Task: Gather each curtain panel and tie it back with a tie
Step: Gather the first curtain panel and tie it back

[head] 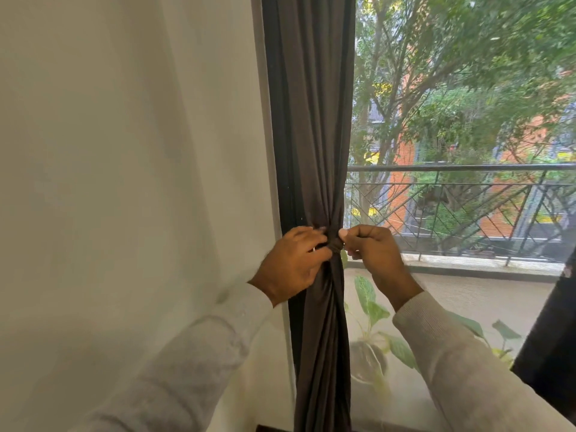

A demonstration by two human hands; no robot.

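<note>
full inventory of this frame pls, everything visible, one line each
curtain panel: 1, dark grey-brown, hanging at the window's left edge, gathered at mid-height
tie: 1, dark brown, wrapped around the gathered curtain panel between the hands
wall: 1, off-white, left of the curtain
balcony railing: 1, dark metal, outside the window
trees: several, green, beyond the railing
leafy plant: 1, green, low behind the screen, right of the curtain
dark fabric: 1, black, far right edge; cannot tell what it is
left hand: 1, pale sleeve, on the tie's left side
right hand: 1, pale sleeve, pinching at the tie's right side
</note>
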